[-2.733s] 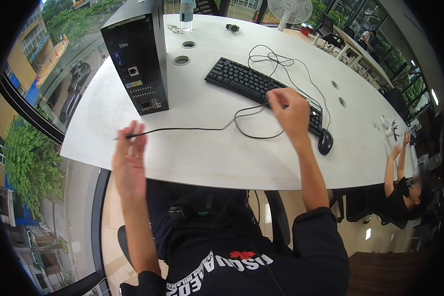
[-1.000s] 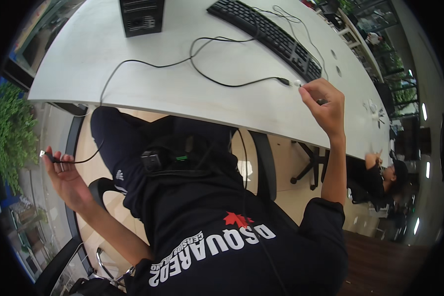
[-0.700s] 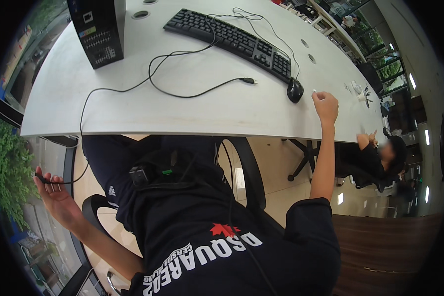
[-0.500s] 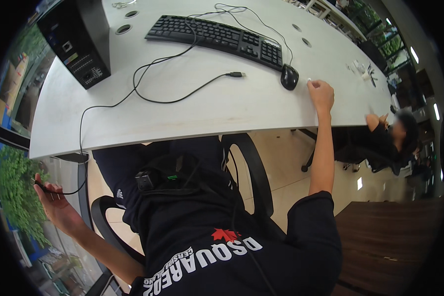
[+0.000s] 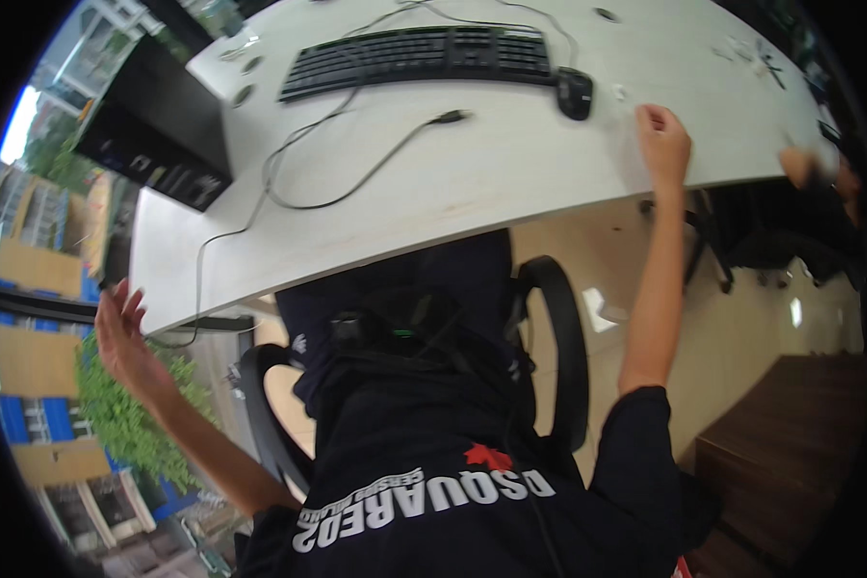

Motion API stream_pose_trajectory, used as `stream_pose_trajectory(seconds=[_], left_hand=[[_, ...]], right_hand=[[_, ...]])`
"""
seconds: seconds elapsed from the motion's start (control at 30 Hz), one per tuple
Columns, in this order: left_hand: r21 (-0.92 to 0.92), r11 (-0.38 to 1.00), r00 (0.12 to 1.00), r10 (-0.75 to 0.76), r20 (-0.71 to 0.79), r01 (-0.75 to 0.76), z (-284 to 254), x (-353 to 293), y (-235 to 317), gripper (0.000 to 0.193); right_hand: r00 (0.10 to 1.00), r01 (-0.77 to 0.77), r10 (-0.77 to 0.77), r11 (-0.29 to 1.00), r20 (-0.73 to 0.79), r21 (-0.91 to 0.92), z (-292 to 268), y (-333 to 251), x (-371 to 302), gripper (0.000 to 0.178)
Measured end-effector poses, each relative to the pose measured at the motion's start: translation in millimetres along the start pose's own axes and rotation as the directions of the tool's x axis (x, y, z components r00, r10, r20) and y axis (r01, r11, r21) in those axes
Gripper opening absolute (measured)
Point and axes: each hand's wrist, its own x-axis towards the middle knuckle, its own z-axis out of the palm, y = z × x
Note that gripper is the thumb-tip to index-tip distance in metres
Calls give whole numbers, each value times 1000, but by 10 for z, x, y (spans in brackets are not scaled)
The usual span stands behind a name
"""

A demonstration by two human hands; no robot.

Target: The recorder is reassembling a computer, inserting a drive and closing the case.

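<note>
At the far left, beyond the desk edge, my left hand (image 5: 128, 337) is raised with its fingers bent around the end of a black cable (image 5: 198, 289). The plug there is mostly hidden. My right hand (image 5: 664, 146) rests closed on the desk, right of the black mouse (image 5: 575, 94). A small white object (image 5: 619, 92) lies just beyond its fingertips, apart from them; what it is cannot be made out. The cable's other end, a black USB plug (image 5: 450, 117), lies on the desk before the black keyboard (image 5: 419, 60).
A black computer tower (image 5: 154, 125) stands at the desk's left end. Small loose items (image 5: 756, 60) lie at the far right of the white desk (image 5: 385, 226), near another person's blurred hand (image 5: 801, 166). A brown cabinet (image 5: 789, 443) stands lower right.
The view has shifted, with the desk tilting. My right hand now sits slightly apart from the small white object, which was at its fingertips. My left hand has risen nearer the tower, still with the cable.
</note>
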Motion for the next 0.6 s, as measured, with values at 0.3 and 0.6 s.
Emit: stream_pose_trajectory(seconds=[0.3, 0.6], left_hand=[[20, 1000, 996, 1, 92, -3, 530, 479, -11, 39], [215, 967, 969, 88, 232, -140, 777, 883, 83, 36]], right_hand=[[875, 480, -483, 854, 39, -200, -375, 735, -640, 36], [859, 459, -489, 867, -150, -194, -63, 435, -1047, 45]])
